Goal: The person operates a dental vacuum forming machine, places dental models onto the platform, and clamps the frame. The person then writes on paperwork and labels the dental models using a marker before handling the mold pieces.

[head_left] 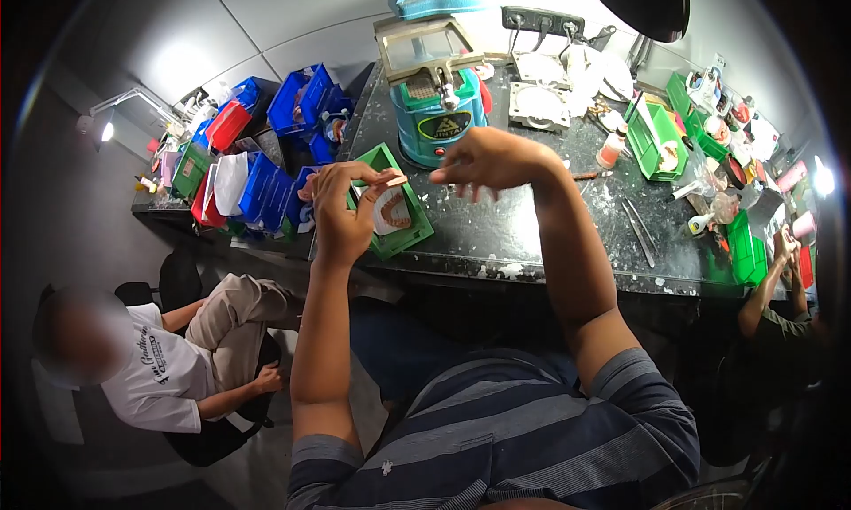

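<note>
My left hand [341, 210] is closed, pinching a small flat pinkish piece [393, 182] between thumb and fingertips. It is too small to name. Below it, a green bin [409, 245] holds a dental arch model [393, 212] on a white base. My right hand [493, 159] hovers to the right of the piece, apart from it, with loosely bent fingers spread and nothing visible in them. Just behind the hands stands a teal vacuum forming machine [441, 111] with a metal frame on top.
Tweezers [640, 233] lie on the dark bench [479, 235]. White plates [539, 107] sit at the back; a green bin [656, 137] holds models at right. Blue bins [266, 193] crowd the left. A seated person [168, 359] is at left; another's hands [784, 244] are far right.
</note>
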Available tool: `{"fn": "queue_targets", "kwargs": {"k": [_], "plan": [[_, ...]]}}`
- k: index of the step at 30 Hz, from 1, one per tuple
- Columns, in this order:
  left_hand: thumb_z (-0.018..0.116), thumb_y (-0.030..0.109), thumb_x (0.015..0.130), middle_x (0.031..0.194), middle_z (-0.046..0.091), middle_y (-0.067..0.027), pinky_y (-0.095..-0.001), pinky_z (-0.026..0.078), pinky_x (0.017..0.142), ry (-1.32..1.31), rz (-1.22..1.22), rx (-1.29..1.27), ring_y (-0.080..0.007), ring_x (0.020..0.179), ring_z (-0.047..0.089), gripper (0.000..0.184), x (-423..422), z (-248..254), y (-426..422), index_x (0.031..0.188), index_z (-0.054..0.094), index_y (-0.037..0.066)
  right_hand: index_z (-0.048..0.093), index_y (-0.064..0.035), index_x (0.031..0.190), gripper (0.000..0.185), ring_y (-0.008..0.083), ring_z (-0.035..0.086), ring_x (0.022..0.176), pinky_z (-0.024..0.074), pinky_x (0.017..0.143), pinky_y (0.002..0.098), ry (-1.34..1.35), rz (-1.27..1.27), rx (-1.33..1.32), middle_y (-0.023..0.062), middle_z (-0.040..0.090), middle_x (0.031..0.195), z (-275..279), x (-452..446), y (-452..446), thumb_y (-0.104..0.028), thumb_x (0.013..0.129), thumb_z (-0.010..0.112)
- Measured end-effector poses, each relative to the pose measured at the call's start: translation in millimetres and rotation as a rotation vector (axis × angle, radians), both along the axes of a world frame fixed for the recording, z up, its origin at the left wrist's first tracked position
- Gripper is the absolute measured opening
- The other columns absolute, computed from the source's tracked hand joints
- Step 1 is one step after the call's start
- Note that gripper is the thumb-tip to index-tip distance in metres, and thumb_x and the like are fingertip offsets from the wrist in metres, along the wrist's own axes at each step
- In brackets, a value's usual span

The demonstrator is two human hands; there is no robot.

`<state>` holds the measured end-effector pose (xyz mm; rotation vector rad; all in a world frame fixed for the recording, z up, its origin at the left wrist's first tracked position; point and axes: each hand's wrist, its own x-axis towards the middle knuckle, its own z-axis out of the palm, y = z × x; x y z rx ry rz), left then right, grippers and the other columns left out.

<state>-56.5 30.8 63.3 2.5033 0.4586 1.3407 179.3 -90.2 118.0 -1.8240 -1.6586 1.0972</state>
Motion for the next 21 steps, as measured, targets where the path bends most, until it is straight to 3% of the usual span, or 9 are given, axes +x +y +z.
{"fn": "queue_targets", "kwargs": {"k": [2, 5, 9, 11, 12, 14, 16, 19, 21], "plan": [[0.078, 0.003, 0.080, 0.092, 0.068, -0.0059, -0.0372, 0.045, 0.086, -0.021, -0.096, 0.116, -0.0249, 0.093, 0.062, 0.020, 5.7, 4.6, -11.1, 0.090, 0.062, 0.007, 0.061, 0.0073, 0.126, 0.060, 0.0188, 0.074, 0.082, 0.0606, 0.057, 0.0300, 0.187, -0.026, 0.126, 0.0149, 0.074, 0.097, -8.5, -22.0, -0.1, -0.045, 0.097, 0.066], [0.073, -0.005, 0.077, 0.097, 0.067, -0.0054, -0.0384, 0.043, 0.087, -0.016, -0.132, 0.117, -0.0261, 0.095, 0.061, 0.026, 12.8, 0.0, -13.7, 0.095, 0.061, 0.009, 0.066, 0.0054, 0.118, 0.060, 0.0197, 0.073, 0.088, 0.0636, 0.063, 0.0321, 0.585, -0.060, 0.344, 0.0214, 0.072, 0.102, -46.3, -25.5, 11.0, -0.049, 0.091, 0.072], [0.069, -0.007, 0.078, 0.099, 0.065, -0.0063, -0.0401, 0.043, 0.087, -0.076, -0.063, 0.211, -0.0281, 0.093, 0.061, 0.033, 7.6, -0.7, -10.0, 0.105, 0.062, 0.009, 0.068, 0.0023, 0.117, 0.052, 0.0230, 0.072, 0.092, 0.0624, 0.069, 0.0343, 0.700, -0.146, 0.472, 0.0204, 0.071, 0.110, -58.2, -28.8, 10.9, -0.039, 0.089, 0.078], [0.069, -0.002, 0.086, 0.099, 0.064, -0.0073, -0.0387, 0.048, 0.083, -0.136, -0.003, 0.101, -0.0265, 0.091, 0.062, 0.026, 1.3, -4.6, -1.8, 0.111, 0.065, 0.007, 0.070, -0.0025, 0.116, 0.042, 0.0327, 0.070, 0.090, 0.0590, 0.078, 0.0397, -0.019, -0.122, 0.539, 0.0175, 0.070, 0.115, -54.0, -40.8, 7.2, -0.030, 0.086, 0.081], [0.069, -0.002, 0.086, 0.099, 0.064, -0.0073, -0.0387, 0.048, 0.083, -0.135, -0.006, 0.099, -0.0265, 0.091, 0.062, 0.026, -2.1, -5.9, 4.0, 0.111, 0.065, 0.007, 0.075, -0.0060, 0.105, 0.031, 0.0360, 0.065, 0.099, 0.0522, 0.092, 0.0409, -0.115, -0.035, 0.679, 0.0124, 0.068, 0.118, -72.4, -46.9, 14.3, -0.023, 0.081, 0.081], [0.069, 0.004, 0.092, 0.099, 0.063, -0.0078, -0.0362, 0.049, 0.081, -0.213, -0.018, 0.007, -0.0240, 0.091, 0.061, 0.016, -6.1, -6.7, 12.8, 0.107, 0.066, 0.005, 0.078, -0.0094, 0.093, 0.020, 0.0323, 0.058, 0.110, 0.0476, 0.095, 0.0412, -0.383, 0.040, 0.805, 0.0114, 0.065, 0.117, -80.5, -74.6, 16.5, -0.024, 0.079, 0.079], [0.069, 0.007, 0.094, 0.098, 0.062, -0.0079, -0.0337, 0.049, 0.077, -0.256, 0.001, -0.014, -0.0226, 0.088, 0.061, 0.010, -9.6, -4.8, 10.6, 0.104, 0.067, 0.005, 0.079, -0.0150, 0.082, 0.016, 0.0267, 0.051, 0.110, 0.0413, 0.086, 0.0368, -0.876, 0.060, 0.748, 0.0110, 0.064, 0.111, -91.4, -98.6, 26.7, -0.026, 0.080, 0.068], [0.069, 0.006, 0.094, 0.097, 0.062, -0.0091, -0.0370, 0.052, 0.077, -0.217, 0.101, 0.005, -0.0244, 0.087, 0.062, 0.014, -16.9, -6.5, 8.3, 0.107, 0.067, 0.005, 0.079, -0.0139, 0.080, 0.019, 0.0258, 0.050, 0.113, 0.0387, 0.087, 0.0361, -0.958, -0.059, 0.856, 0.0106, 0.064, 0.109, -111.1, -115.6, 44.1, -0.027, 0.080, 0.064], [0.070, 0.004, 0.093, 0.105, 0.062, -0.0115, -0.0351, 0.055, 0.075, -0.375, -0.076, -0.298, -0.0242, 0.091, 0.066, 0.016, -17.4, -11.5, 4.2, 0.109, 0.068, 0.004, 0.078, -0.0139, 0.080, 0.018, 0.0258, 0.048, 0.115, 0.0369, 0.088, 0.0365, -0.968, -0.073, 0.780, 0.0098, 0.064, 0.109, -112.3, -119.4, 48.2, -0.026, 0.081, 0.064]]}}
